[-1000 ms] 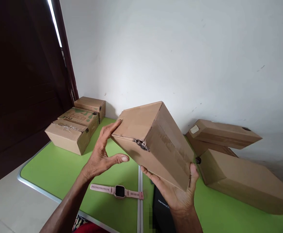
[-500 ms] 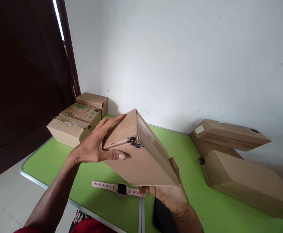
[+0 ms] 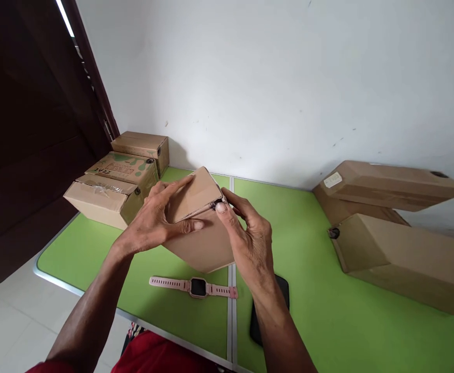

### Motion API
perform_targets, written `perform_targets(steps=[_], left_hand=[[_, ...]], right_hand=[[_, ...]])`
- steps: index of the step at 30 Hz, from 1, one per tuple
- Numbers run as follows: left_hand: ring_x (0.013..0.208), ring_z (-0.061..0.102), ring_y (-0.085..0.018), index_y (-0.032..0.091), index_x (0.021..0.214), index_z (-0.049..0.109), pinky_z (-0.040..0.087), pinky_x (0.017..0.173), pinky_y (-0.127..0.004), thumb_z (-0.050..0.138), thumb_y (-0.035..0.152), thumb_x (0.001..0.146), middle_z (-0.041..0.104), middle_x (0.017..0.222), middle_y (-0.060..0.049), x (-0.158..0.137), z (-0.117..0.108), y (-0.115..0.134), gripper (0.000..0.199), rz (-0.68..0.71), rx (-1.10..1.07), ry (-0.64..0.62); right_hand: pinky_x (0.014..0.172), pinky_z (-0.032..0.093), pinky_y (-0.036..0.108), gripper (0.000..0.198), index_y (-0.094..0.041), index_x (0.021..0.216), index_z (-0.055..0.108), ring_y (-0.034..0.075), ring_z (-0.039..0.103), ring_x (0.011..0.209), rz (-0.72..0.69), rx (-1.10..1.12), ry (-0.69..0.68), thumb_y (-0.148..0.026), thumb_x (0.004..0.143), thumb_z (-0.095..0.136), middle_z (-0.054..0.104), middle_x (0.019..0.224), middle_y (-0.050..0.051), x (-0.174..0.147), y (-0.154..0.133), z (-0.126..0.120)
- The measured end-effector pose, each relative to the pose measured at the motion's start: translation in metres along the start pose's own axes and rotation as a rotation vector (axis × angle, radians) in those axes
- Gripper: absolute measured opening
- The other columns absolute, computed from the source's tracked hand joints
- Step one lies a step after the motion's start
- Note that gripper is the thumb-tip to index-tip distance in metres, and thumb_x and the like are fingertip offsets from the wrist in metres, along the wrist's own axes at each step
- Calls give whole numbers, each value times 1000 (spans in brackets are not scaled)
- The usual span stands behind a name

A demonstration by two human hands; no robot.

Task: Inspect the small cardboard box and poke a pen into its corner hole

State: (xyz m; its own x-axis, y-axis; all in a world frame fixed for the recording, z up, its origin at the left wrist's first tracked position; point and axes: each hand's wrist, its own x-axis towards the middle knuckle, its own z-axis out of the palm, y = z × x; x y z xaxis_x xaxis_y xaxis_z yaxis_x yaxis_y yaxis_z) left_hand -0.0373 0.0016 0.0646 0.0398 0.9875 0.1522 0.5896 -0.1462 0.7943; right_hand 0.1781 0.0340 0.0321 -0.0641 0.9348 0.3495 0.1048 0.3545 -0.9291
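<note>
A brown cardboard box (image 3: 201,246) is tilted above the green table, between both hands. My left hand (image 3: 153,217) grips its left end, with the thumb on the near face and the fingers over the top. At the dark, worn corner, my right hand (image 3: 250,233) is closed on the box, its thumb pressed against the dark patch and its fingers behind the edge. Below the box lies a pink-strapped smartwatch (image 3: 198,287) with a dark screen. A black phone-like object (image 3: 257,326) is partly hidden under my right forearm.
Several cardboard boxes (image 3: 98,199) stand at the back left by a dark door (image 3: 28,129). More boxes (image 3: 413,248) lie at the right along the white wall. A metal seam crosses the green table (image 3: 308,311).
My right hand has moved from the box's lower right end up to its dark corner. The left hand keeps its grip. The view has shifted slightly.
</note>
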Motion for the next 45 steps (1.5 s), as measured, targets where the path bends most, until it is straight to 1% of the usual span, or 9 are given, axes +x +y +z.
perform_targets(steps=[6, 13, 20, 31, 35, 38, 39, 41, 45], left_hand=[[137, 59, -38, 36, 169, 56, 47, 120, -61, 90, 68, 85, 60, 143, -14, 12, 10, -15, 96, 8, 72, 0], [139, 57, -36, 36, 167, 58, 42, 125, -62, 86, 72, 86, 58, 142, -13, 20, 19, -7, 93, -2, 123, 1], [149, 47, -39, 29, 174, 48, 32, 128, -66, 48, 87, 100, 55, 153, -17, 19, 30, 19, 94, -71, 370, 22], [140, 52, -42, 21, 168, 53, 39, 125, -68, 54, 53, 92, 61, 147, -17, 14, 41, 28, 83, -119, 412, 121], [139, 50, -44, 25, 169, 50, 38, 123, -71, 55, 48, 89, 60, 145, -16, 12, 46, 31, 84, -134, 441, 124], [137, 49, -44, 28, 168, 49, 40, 120, -71, 59, 45, 88, 57, 142, -17, 11, 49, 32, 82, -136, 448, 126], [136, 49, -44, 29, 167, 50, 41, 118, -70, 61, 46, 88, 56, 140, -17, 12, 49, 32, 81, -138, 452, 129], [134, 50, -44, 30, 166, 51, 42, 117, -69, 62, 47, 88, 55, 137, -17, 15, 50, 34, 80, -150, 461, 129], [135, 48, -43, 29, 168, 49, 37, 122, -71, 60, 48, 91, 53, 135, -16, 22, 49, 38, 80, -190, 454, 96]], right_hand=[[108, 59, 57, 57, -15, 130, 83, 37, 79, 117, 32, -11, 83, -56, 92, 70, 85, 130, 17, 2, 24, 15], [87, 65, 47, 39, -23, 111, 87, 32, 82, 102, 122, 22, 190, -45, 85, 69, 90, 112, 7, 13, 26, 15], [115, 59, 50, 43, -16, 143, 76, 31, 76, 130, -146, -76, 88, -40, 109, 61, 80, 142, 15, -5, 37, 9], [130, 50, 47, 47, -15, 162, 59, 25, 62, 151, -393, -171, -11, -21, 115, 53, 70, 155, 18, -24, 36, 15], [115, 62, 51, 44, -29, 160, 62, 28, 69, 143, -311, -140, -8, -29, 117, 54, 72, 156, 11, -18, 51, -12], [100, 67, 51, 42, -27, 156, 63, 30, 75, 129, -289, -528, 103, -24, 117, 47, 76, 145, 13, 1, 92, -54], [95, 66, 50, 41, -22, 151, 65, 30, 75, 122, -331, -769, 25, -20, 116, 44, 78, 135, 15, 8, 109, -68], [80, 63, 42, 41, -18, 128, 77, 29, 77, 99, -360, -910, -178, -4, 106, 46, 82, 107, 13, 19, 141, -91], [68, 50, 36, 50, -16, 117, 81, 29, 73, 91, -446, -1089, -500, 12, 90, 50, 82, 103, 14, 24, 177, -109]])
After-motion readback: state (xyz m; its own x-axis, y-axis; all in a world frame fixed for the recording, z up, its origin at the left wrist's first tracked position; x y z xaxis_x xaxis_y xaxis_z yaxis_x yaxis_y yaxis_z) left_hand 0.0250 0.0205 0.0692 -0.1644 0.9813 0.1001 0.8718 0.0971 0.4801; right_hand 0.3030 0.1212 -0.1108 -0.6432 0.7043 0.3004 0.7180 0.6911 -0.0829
